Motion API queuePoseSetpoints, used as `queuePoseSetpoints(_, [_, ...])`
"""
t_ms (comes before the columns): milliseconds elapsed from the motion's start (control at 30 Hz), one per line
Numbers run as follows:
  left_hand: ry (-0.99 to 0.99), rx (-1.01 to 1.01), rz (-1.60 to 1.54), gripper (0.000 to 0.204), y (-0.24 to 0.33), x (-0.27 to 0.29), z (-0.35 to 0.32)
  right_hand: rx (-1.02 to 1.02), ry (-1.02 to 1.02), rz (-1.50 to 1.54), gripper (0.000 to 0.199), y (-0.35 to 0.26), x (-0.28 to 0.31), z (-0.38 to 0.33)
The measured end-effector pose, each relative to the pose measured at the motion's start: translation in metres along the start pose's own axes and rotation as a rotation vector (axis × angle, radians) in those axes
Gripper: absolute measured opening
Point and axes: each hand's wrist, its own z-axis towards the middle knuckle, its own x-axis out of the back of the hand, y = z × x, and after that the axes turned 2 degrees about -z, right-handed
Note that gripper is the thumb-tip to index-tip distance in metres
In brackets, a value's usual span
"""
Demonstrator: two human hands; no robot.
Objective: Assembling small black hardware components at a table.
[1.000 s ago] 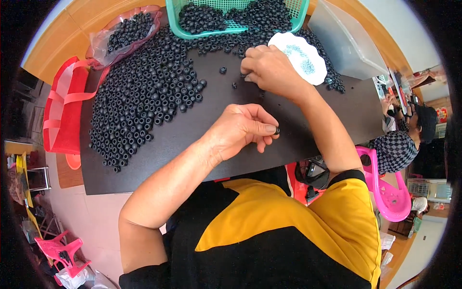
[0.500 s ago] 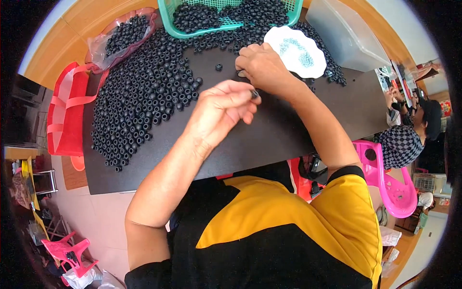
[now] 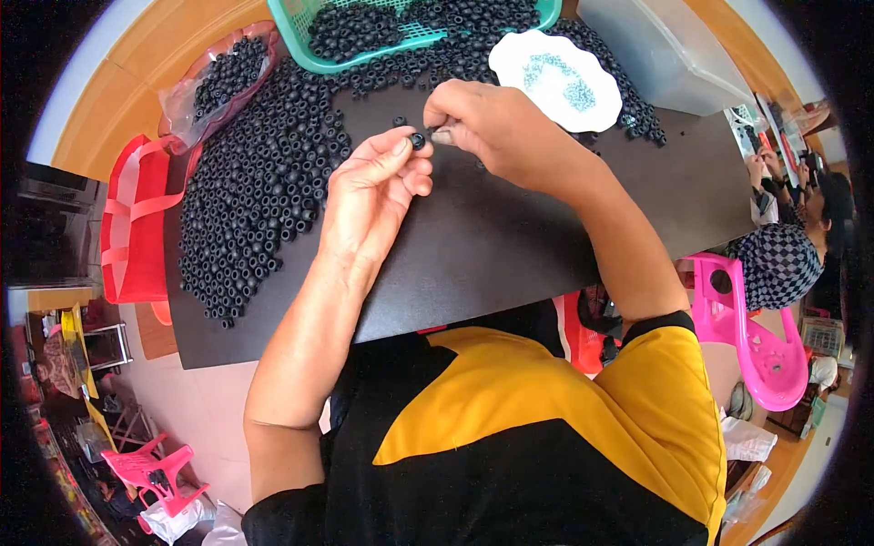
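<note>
Between thumb and fingertips, my left hand [image 3: 375,182] pinches a small black hollow bead-like piece [image 3: 418,141], its open end showing. My right hand [image 3: 496,127] is closed in a pinch just beside it, thumb and fingertips almost touching the piece. Whatever those fingertips hold is too small or hidden to make out. A broad heap of the same black pieces [image 3: 264,173] covers the left part of the dark table. To the right of my right hand lies a white scalloped plate [image 3: 510,53] with tiny pale bluish bits on it.
At the far edge stands a green plastic basket [image 3: 314,62] of black pieces, with a plastic-lined reddish bowl [image 3: 187,123] to its left. A translucent bin [image 3: 651,59] is at far right. A red bag [image 3: 137,232] hangs left; a person [image 3: 774,259] sits right, past a pink chair [image 3: 774,369].
My left hand has moved left and up, and its black piece now meets the right fingertips. My right hand has shifted slightly left. The view has turned a little.
</note>
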Motion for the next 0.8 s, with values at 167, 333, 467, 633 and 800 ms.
queuePoseSetpoints(167, [0.058,-0.021,0.083,0.019,0.0,-0.007,-0.002,0.012,-0.018,-0.012,0.014,0.0,-0.001,-0.002])
queuePoseSetpoints(333, [0.086,-0.036,0.173,0.02,0.0,-0.012,-0.004,0.036,0.008,-0.028,0.015,-0.002,-0.001,-0.001])
queuePoseSetpoints(467, [0.064,-0.032,0.178,0.02,0.001,-0.011,-0.005,0.081,0.056,0.066,0.011,-0.002,-0.002,0.0])
queuePoseSetpoints(633, [0.037,-0.013,0.131,0.02,0.0,-0.008,-0.005,0.126,0.106,0.092,0.01,-0.002,-0.005,0.001])
queuePoseSetpoints(800, [0.037,-0.004,0.062,0.019,-0.002,-0.007,-0.004,0.109,0.099,0.174,0.013,-0.001,-0.004,0.003])
